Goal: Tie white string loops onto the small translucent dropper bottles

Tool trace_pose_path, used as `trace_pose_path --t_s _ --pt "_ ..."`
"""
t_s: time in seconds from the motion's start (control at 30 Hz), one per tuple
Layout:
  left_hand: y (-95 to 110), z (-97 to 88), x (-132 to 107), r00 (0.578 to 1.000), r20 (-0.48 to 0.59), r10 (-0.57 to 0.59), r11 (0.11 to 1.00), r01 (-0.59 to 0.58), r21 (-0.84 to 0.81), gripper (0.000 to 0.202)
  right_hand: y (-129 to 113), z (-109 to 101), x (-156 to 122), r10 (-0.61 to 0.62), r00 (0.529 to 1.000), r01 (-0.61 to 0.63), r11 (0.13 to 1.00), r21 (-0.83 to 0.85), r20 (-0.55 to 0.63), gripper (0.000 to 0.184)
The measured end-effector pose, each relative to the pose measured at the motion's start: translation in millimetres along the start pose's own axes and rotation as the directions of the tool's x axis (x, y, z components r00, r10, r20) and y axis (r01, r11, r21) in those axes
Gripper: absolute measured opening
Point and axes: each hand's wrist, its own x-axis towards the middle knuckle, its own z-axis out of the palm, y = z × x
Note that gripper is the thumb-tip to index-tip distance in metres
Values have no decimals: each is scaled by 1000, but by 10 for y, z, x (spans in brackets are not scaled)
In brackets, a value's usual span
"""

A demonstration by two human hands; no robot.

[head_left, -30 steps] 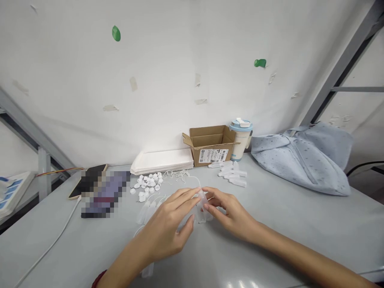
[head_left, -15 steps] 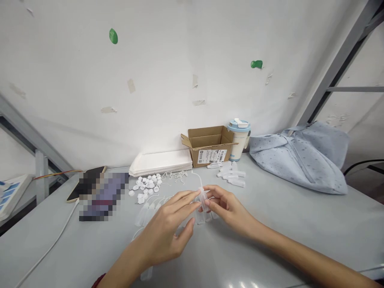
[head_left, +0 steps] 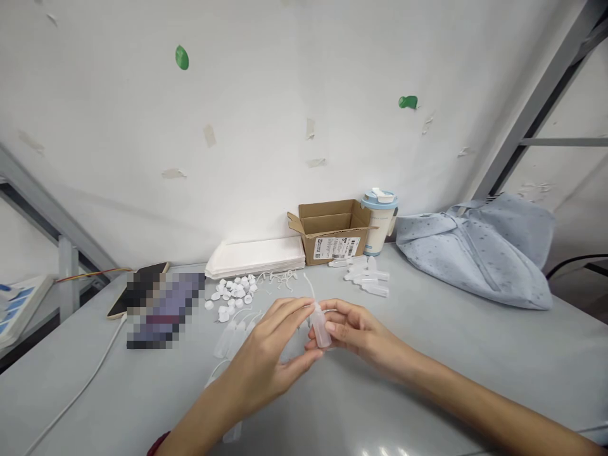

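A small translucent plastic squeeze bottle (head_left: pixel 322 332) stands tilted between my hands, a thin curved tube rising from its top. My right hand (head_left: pixel 358 330) pinches the bottle's body between thumb and fingers. Against it from the left, my left hand (head_left: pixel 273 345) has its fingertips at the bottle's neck and its thumb near the base. Several similar bottles with tubes (head_left: pixel 227 339) lie behind and beside the left hand, which partly covers them. One more bottle (head_left: pixel 232 432) shows below the left forearm.
White caps (head_left: pixel 237 290) and loose thin tubes (head_left: pixel 280 278) lie beyond my hands. Further back are a white stack (head_left: pixel 256 256), an open cardboard box (head_left: pixel 335 248) and a cup (head_left: pixel 379 221). Several bottles without tubes (head_left: pixel 368 278) lie before the box. A phone (head_left: pixel 137 291) is left, a blue cloth bag (head_left: pixel 475 256) right.
The bottle has come slightly lower and nearer, its base swinging toward me. My left thumb has moved up and right to the bottle's base.
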Motion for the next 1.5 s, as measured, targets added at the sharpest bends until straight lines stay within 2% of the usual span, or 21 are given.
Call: trace_pose_path --t_s 0.13,0.23,0.33,0.4,0.57,0.77,0.93,1.07,1.3,1.4,1.5 --pt "8 32 -10 1000 4 13 1000 -13 14 48 17 10 -7 10 1000 -11 1000 22 21 38" --pt "29 33 -10 999 23 30 998 -31 61 47 12 34 -8 -2 1000 5 998 -67 31 37" --pt "54 28 -5 996 63 62 988 -70 137 45 10 66 -16 -57 997 45 978 -203 -53 33" --pt "65 29 -1 994 77 79 980 -91 178 43 16 90 -22 -78 991 49 971 -235 -112 34" --pt "58 35 -2 991 106 87 972 -108 207 39 32 119 -28 -59 993 33 970 -242 -104 34" --pt "37 5 1 987 143 69 986 -89 138 44 6 88 -14 -50 997 35 977 -212 -67 31" --pt "50 -24 37 996 87 35 999 -37 24 41 -30 109 -11 -8 1000 3 985 -174 -28 35" --pt "88 -75 -30 994 103 -21 999 24 -26 42 -18 141 -39 0 1000 6 967 -256 23 36" --pt "186 -239 -446 983 144 -112 994 111 14 46 61 319 -168 138 967 -9 857 -515 213 25" --pt "203 -314 -615 961 209 -183 983 179 39 47 62 414 -219 123 966 74 711 -699 228 25" --pt "186 -357 -757 930 275 -243 970 234 64 49 64 459 -250 90 958 166 599 -783 272 36"
